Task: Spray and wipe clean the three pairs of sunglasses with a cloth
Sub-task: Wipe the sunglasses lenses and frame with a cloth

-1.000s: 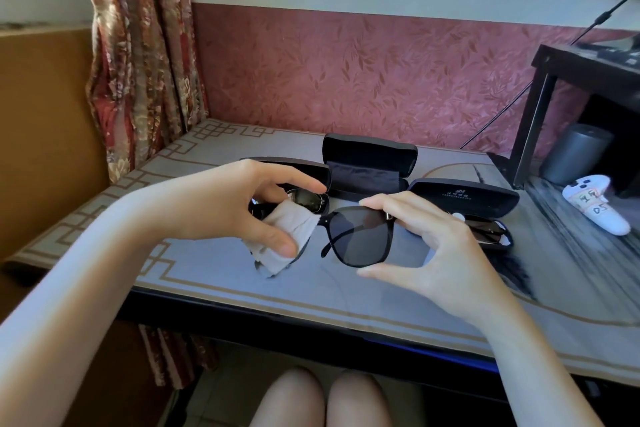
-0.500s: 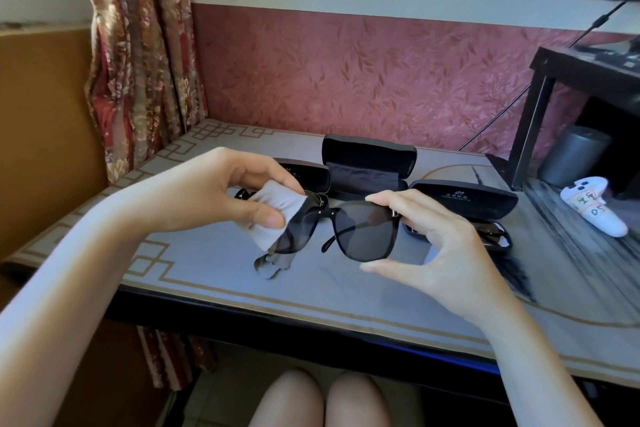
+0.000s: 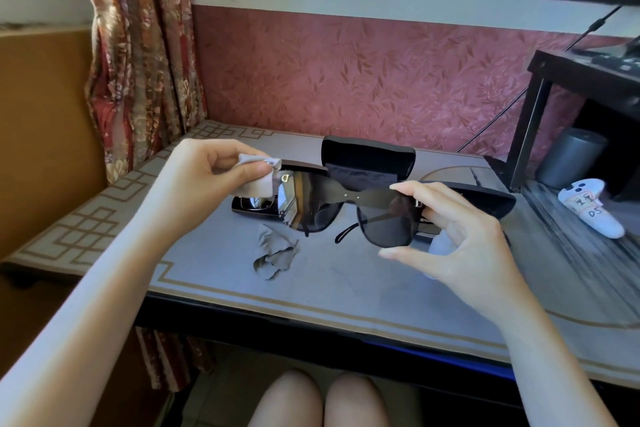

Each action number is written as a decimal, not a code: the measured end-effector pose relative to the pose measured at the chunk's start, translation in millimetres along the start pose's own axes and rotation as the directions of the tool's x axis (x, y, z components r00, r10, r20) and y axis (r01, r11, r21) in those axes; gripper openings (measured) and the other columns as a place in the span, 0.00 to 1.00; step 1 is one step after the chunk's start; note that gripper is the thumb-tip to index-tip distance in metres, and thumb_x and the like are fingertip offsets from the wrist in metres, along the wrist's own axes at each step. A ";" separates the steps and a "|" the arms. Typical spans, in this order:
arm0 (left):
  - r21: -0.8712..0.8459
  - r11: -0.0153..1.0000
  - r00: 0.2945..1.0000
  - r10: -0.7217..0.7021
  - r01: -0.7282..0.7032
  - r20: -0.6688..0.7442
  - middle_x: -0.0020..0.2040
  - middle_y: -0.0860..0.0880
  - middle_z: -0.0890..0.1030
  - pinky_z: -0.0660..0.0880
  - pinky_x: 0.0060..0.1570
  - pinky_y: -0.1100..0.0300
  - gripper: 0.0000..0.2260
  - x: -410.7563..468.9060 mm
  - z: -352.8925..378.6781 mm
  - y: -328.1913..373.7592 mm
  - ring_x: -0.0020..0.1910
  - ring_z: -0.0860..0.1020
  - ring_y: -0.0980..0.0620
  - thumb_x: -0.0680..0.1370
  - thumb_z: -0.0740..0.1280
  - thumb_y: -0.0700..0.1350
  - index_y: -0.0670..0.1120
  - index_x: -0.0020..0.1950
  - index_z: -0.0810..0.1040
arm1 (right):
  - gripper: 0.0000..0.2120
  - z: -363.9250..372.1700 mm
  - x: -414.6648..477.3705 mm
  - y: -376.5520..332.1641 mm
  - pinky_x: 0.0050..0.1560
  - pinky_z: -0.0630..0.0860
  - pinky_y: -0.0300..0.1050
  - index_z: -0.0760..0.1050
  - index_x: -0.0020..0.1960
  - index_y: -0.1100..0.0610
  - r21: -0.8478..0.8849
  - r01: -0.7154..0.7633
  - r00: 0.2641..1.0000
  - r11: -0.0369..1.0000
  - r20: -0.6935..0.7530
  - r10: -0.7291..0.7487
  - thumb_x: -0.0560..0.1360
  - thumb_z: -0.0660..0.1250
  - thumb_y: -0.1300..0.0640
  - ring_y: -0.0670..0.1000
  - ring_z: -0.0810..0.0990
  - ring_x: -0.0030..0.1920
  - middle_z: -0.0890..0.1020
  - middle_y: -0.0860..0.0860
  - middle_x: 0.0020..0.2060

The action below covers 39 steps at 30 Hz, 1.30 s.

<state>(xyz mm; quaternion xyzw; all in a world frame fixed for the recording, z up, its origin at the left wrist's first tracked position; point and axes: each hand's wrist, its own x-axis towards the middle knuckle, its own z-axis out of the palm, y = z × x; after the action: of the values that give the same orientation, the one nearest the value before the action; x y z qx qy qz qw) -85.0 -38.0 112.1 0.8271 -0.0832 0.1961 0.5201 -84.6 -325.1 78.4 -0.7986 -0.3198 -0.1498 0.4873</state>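
I hold a pair of black sunglasses [image 3: 349, 208] in the air above the table. My right hand [image 3: 460, 236] grips their right lens and hinge between thumb and fingers. My left hand [image 3: 207, 180] pinches a pale grey cloth [image 3: 258, 180] against the left end of the frame. A second grey cloth [image 3: 275, 253] lies crumpled on the table below the glasses. Another pair of sunglasses [image 3: 254, 203] rests in an open case at the left, partly hidden by my left hand and the cloth. No spray bottle shows clearly.
An open black case [image 3: 367, 163] stands at the back of the table [image 3: 346, 288]. A third case [image 3: 485, 199] lies behind my right hand. A white controller [image 3: 588, 208] and grey cylinder [image 3: 568, 158] sit right, under a black stand [image 3: 533, 121]. A curtain [image 3: 138, 55] hangs left.
The sunglasses have risen and tilted so their top edge faces me. My left hand with the cloth slid up and outward to the left end of the frame.
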 end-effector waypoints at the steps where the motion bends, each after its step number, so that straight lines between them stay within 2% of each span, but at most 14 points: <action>1: 0.031 0.999 1.000 -0.014 0.014 -0.009 0.36 0.58 0.85 0.77 0.38 0.71 0.04 -0.6 0.2 -6.5 0.35 0.80 0.66 0.75 0.71 0.42 0.52 0.45 0.83 | 0.25 -1.7 0.8 1.0 0.63 0.72 0.50 0.76 0.60 0.48 0.020 0.001 1.000 1.000 -0.017 -0.001 0.64 0.78 0.54 0.50 0.77 0.55 0.78 0.43 0.52; 4: 0.102 0.992 0.996 -0.082 0.077 0.039 0.35 0.58 0.85 0.78 0.42 0.67 0.04 -6.4 11.0 -23.1 0.35 0.81 0.64 0.74 0.72 0.45 0.55 0.43 0.83 | 0.25 -5.3 3.2 3.8 0.64 0.73 0.49 0.76 0.60 0.47 0.064 -0.001 0.999 0.998 -0.053 0.005 0.66 0.79 0.51 0.51 0.78 0.54 0.78 0.43 0.50; 9: 0.164 0.981 0.983 -0.126 0.103 0.133 0.33 0.59 0.83 0.70 0.35 0.76 0.08 -18.8 51.2 -37.8 0.34 0.78 0.69 0.74 0.72 0.44 0.57 0.39 0.80 | 0.26 -3.3 6.2 7.0 0.65 0.72 0.51 0.76 0.61 0.47 0.048 -0.018 0.999 0.999 -0.044 0.020 0.64 0.78 0.52 0.50 0.78 0.55 0.77 0.41 0.51; 12: 0.159 0.977 0.960 -0.175 0.142 0.218 0.36 0.62 0.82 0.70 0.37 0.74 0.04 -21.8 67.9 -49.8 0.37 0.78 0.70 0.74 0.73 0.46 0.56 0.46 0.82 | 0.26 -2.1 4.9 7.2 0.66 0.72 0.48 0.76 0.61 0.47 0.031 -0.032 0.999 0.999 -0.033 0.033 0.64 0.76 0.51 0.48 0.77 0.56 0.77 0.40 0.50; 14: 0.201 0.965 0.942 -0.215 0.165 0.257 0.43 0.63 0.81 0.71 0.42 0.76 0.09 -22.3 70.7 -57.7 0.42 0.79 0.69 0.73 0.73 0.49 0.54 0.54 0.82 | 0.26 -1.8 4.4 7.1 0.66 0.71 0.45 0.76 0.61 0.49 0.012 -0.045 0.999 0.999 -0.025 0.045 0.63 0.76 0.50 0.47 0.77 0.56 0.77 0.40 0.50; 17: 0.238 0.960 0.978 -0.177 0.148 0.108 0.43 0.64 0.79 0.68 0.41 0.81 0.08 -20.1 61.0 -54.1 0.40 0.76 0.74 0.77 0.69 0.46 0.48 0.54 0.83 | 0.26 -2.1 4.1 8.1 0.66 0.71 0.46 0.76 0.61 0.49 0.004 -0.056 0.998 0.998 -0.012 0.056 0.64 0.76 0.50 0.48 0.77 0.57 0.77 0.41 0.51; 19: 0.138 0.983 0.991 -0.113 0.122 -0.077 0.44 0.61 0.82 0.72 0.45 0.78 0.07 -19.4 50.3 -45.1 0.42 0.79 0.71 0.79 0.66 0.45 0.48 0.53 0.83 | 0.26 -2.8 4.0 9.1 0.66 0.71 0.45 0.76 0.61 0.49 0.001 -0.059 0.998 0.998 -0.008 0.059 0.64 0.76 0.50 0.48 0.77 0.57 0.77 0.41 0.51; 21: -0.067 0.991 0.978 -0.128 0.119 -0.166 0.49 0.57 0.84 0.77 0.51 0.68 0.08 -19.9 41.7 -33.1 0.48 0.82 0.64 0.81 0.63 0.47 0.53 0.54 0.82 | 0.26 -2.7 4.4 9.4 0.66 0.71 0.44 0.76 0.61 0.50 -0.002 -0.059 0.998 0.998 -0.004 0.059 0.64 0.76 0.50 0.48 0.76 0.57 0.77 0.42 0.51; 23: -0.235 0.962 0.978 -0.172 0.141 -0.119 0.54 0.55 0.83 0.78 0.54 0.65 0.10 -21.9 39.1 -19.2 0.54 0.82 0.60 0.82 0.59 0.50 0.55 0.56 0.80 | 0.26 -1.3 5.0 8.8 0.66 0.70 0.45 0.76 0.61 0.50 -0.003 -0.052 0.999 0.999 0.005 0.052 0.64 0.76 0.51 0.48 0.76 0.57 0.77 0.42 0.51; 25: -0.326 0.928 0.980 -0.197 0.180 -0.020 0.52 0.55 0.85 0.77 0.54 0.66 0.12 -24.9 41.2 -7.5 0.54 0.82 0.59 0.82 0.57 0.51 0.55 0.57 0.79 | 0.26 1.3 6.1 7.9 0.65 0.71 0.46 0.76 0.62 0.51 0.008 -0.041 0.999 0.999 0.014 0.041 0.64 0.76 0.51 0.49 0.76 0.57 0.77 0.43 0.51; 27: -0.364 0.910 0.979 -0.202 0.197 0.024 0.50 0.55 0.86 0.77 0.54 0.66 0.12 -27.6 44.2 -0.1 0.53 0.82 0.58 0.82 0.58 0.50 0.52 0.58 0.81 | 0.27 3.2 6.6 7.2 0.65 0.70 0.42 0.76 0.62 0.51 0.007 -0.031 0.999 0.999 0.019 0.031 0.64 0.76 0.52 0.49 0.76 0.58 0.77 0.42 0.52; 32: -0.310 0.942 0.980 -0.168 0.128 -0.106 0.47 0.51 0.86 0.79 0.54 0.59 0.09 -29.9 43.9 -0.2 0.50 0.84 0.54 0.79 0.65 0.48 0.47 0.53 0.84 | 0.27 3.1 5.2 8.7 0.62 0.65 0.29 0.76 0.62 0.51 -0.053 -0.019 0.999 0.998 0.032 0.021 0.65 0.78 0.61 0.41 0.75 0.59 0.77 0.38 0.54; 36: -0.378 0.910 0.970 -0.221 0.168 -0.101 0.46 0.46 0.86 0.80 0.50 0.60 0.10 -31.2 44.4 -0.7 0.49 0.84 0.49 0.77 0.67 0.48 0.46 0.52 0.84 | 0.27 4.0 4.7 11.0 0.65 0.65 0.31 0.75 0.63 0.50 -0.054 -0.036 0.998 0.998 0.043 0.038 0.66 0.78 0.60 0.43 0.75 0.62 0.77 0.38 0.56; 39: -0.462 0.861 0.965 -0.260 0.214 -0.038 0.48 0.44 0.86 0.79 0.50 0.61 0.14 -31.7 41.4 -0.1 0.49 0.84 0.49 0.72 0.68 0.52 0.46 0.52 0.84 | 0.27 5.1 5.1 11.9 0.69 0.66 0.39 0.75 0.64 0.49 -0.038 -0.053 0.997 0.998 0.050 0.055 0.66 0.78 0.58 0.46 0.74 0.65 0.77 0.39 0.58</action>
<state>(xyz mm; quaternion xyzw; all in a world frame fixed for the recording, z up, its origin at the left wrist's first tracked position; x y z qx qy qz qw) -103.9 -77.0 83.1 0.6758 0.0016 0.1463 0.7224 -73.3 -322.6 70.6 -0.8192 -0.3078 -0.1220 0.4682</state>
